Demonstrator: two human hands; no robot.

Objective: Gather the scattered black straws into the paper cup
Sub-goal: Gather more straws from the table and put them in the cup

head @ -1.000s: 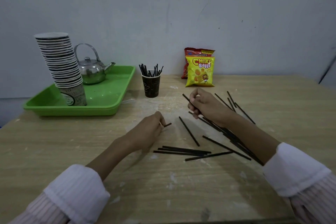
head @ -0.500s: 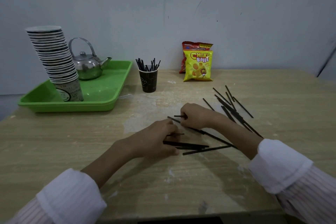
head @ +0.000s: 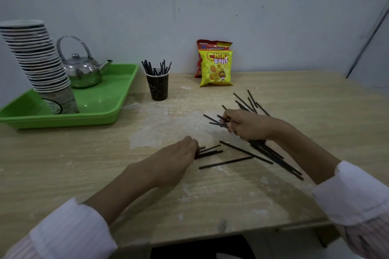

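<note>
A dark paper cup point(head: 157, 86) stands upright at the table's back middle with several black straws sticking out of it. More black straws point(head: 263, 149) lie scattered on the wooden table to the right of centre. My left hand point(head: 172, 160) rests palm down with its fingertips on the ends of a few straws point(head: 208, 151). My right hand point(head: 248, 125) is closed around a bundle of straws, whose tips poke out to the left and whose tails trail under my wrist. One loose straw point(head: 226, 162) lies between my two hands.
A green tray point(head: 109, 101) at the back left holds a tall stack of paper cups point(head: 40, 63) and a metal kettle point(head: 83, 69). Two snack bags point(head: 216, 65) lean on the wall. The table's front edge point(head: 210, 235) is close to me.
My right hand has moved to the right and slightly away with its straws. My left hand has drawn back to the left, fingertips now on the straw ends.
</note>
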